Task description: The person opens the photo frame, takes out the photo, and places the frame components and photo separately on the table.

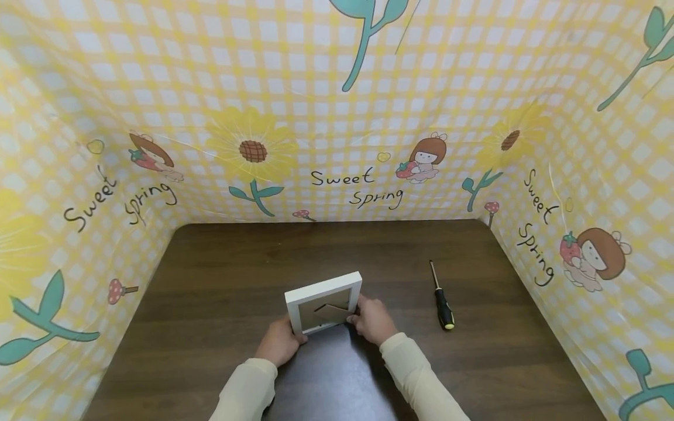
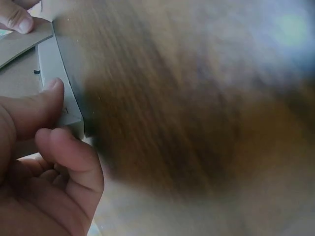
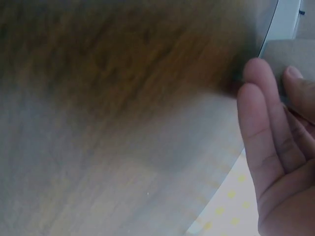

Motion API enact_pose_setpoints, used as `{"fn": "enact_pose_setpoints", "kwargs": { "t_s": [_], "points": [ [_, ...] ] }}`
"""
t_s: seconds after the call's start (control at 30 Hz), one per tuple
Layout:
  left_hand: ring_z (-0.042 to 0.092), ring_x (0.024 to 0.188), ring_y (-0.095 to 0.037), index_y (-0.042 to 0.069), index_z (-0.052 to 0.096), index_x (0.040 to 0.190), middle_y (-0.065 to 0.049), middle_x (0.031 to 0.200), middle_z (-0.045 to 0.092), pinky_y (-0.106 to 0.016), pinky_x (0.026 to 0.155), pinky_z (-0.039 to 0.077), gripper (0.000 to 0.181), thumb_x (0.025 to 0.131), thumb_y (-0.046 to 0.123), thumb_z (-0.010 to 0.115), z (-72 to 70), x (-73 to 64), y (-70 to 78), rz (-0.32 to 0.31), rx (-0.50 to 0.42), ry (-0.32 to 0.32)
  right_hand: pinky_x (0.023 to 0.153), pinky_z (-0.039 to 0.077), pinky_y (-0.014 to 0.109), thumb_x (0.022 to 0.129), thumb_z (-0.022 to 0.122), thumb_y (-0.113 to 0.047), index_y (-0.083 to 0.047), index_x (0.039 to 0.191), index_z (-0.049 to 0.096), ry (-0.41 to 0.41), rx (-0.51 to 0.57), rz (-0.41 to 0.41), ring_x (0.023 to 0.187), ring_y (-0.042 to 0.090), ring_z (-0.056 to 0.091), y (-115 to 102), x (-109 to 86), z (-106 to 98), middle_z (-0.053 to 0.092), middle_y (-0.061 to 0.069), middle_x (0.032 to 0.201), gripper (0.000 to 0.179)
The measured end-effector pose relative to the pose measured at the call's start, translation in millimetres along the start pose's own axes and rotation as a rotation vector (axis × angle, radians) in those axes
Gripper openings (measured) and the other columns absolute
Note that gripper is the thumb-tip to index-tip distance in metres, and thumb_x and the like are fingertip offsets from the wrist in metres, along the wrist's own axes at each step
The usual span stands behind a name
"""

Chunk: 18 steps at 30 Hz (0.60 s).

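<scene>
A white picture frame (image 1: pixel 323 287) is held tilted over the table, its brown backing board (image 1: pixel 310 316) with a fold-out stand turned toward me. My left hand (image 1: pixel 280 342) grips the lower left corner; in the left wrist view its thumb (image 2: pixel 49 101) presses on the white edge and backing. At the lower right corner my right hand (image 1: pixel 375 320) pinches the frame, thumb on the back side. In the right wrist view two fingers (image 3: pixel 256 108) extend along the frame's corner. The frame's front is hidden from the head view.
A screwdriver (image 1: pixel 443 304) with a black and yellow handle lies on the dark wooden table (image 1: pixel 226 263), to the right of the frame, shaft pointing away. Yellow checked cloth (image 1: pixel 337 128) with printed flowers and lettering walls in the table's back and sides.
</scene>
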<state>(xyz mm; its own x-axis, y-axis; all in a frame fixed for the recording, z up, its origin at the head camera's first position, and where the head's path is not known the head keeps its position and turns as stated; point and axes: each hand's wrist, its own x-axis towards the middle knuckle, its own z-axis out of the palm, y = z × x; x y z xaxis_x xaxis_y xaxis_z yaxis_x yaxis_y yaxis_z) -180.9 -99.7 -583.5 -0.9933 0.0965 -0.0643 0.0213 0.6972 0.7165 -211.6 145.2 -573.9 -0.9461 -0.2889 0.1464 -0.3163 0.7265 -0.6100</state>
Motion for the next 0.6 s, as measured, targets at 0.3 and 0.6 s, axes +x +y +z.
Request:
{"fn": "enact_pose_setpoints", "kwargs": {
  "t_s": [0.3,0.6],
  "points": [
    [0.069,0.092,-0.035,-0.003,0.063,0.106,-0.015,0.096,0.071,-0.051,0.081,0.054,0.033,0.081,0.006,0.081,-1.5,3.9,-2.5,0.071,0.071,0.053,0.063,0.055,0.046,0.082,0.083,-0.01,-0.005,0.097,0.058,0.136,-0.157,-0.03,0.072,0.035,0.07,-8,-8.3,11,0.071,0.014,0.078,0.029],
    [0.069,0.081,-0.039,-0.004,0.062,0.106,-0.016,0.086,0.071,-0.054,0.071,0.053,0.037,0.082,0.014,0.083,-4.2,1.8,4.6,0.002,0.159,0.059,0.063,0.054,0.047,0.084,0.082,-0.015,-0.003,0.096,0.058,0.134,-0.152,0.001,0.072,0.036,0.069,-9,-10.1,12,0.068,0.015,0.075,0.029]
  ]
}}
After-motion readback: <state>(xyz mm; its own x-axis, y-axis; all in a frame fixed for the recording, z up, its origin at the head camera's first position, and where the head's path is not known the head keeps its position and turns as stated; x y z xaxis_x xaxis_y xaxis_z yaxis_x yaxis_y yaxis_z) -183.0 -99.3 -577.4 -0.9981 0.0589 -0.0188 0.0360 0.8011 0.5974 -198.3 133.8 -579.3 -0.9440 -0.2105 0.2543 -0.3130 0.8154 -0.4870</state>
